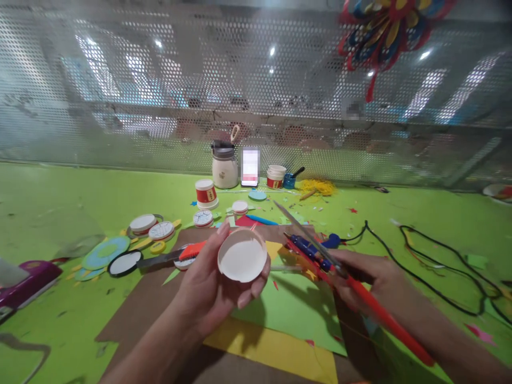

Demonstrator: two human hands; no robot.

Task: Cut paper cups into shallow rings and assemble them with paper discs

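My left hand [212, 282] is closed around a small round white paper cup [242, 258], its open mouth turned toward me. In my right hand [370, 274] is a pair of scissors [380, 304] with long red handles, its metal blades pointing up and to the left. The scissors are to the right of the cup and apart from it. Behind the blades, a blue glue gun [306, 246] lies on the table. Under both hands are green paper [296, 314], yellow paper [272, 344] and a brown board [140, 320].
White lids [161, 230] and a light-blue paper ring [106, 253] lie at left, near a purple tool [30, 282]. A bottle [224, 168], a phone [250, 168] and red-and-white tubs [206, 194] stand at the back. A black cord [424, 290] loops at right.
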